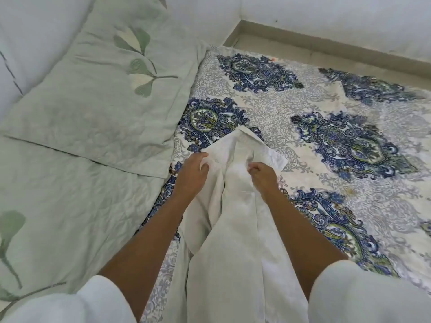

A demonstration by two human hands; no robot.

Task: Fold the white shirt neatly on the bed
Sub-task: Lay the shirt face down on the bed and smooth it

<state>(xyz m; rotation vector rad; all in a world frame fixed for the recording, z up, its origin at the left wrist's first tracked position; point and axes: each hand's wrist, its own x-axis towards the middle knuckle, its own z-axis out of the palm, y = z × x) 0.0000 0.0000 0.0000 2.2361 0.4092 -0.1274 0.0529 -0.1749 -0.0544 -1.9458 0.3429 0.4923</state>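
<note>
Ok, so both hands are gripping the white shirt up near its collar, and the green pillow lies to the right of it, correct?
Not quite. The green pillow lies to the left of the white shirt, not the right, as the head view shows. The rest holds: the left hand and the right hand both grip the shirt near its collar.

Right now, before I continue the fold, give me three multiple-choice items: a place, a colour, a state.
1. The pillow lies where from the white shirt? A. left B. right C. under it
2. The bedspread medallions are mostly: A. red B. blue C. black
3. The left hand and right hand: A. both open B. only one grips C. both grip the shirt
Answers: 1 A, it sits left of the collar; 2 B, blue paisley on cream; 3 C, each pinches fabric by the collar.
</note>
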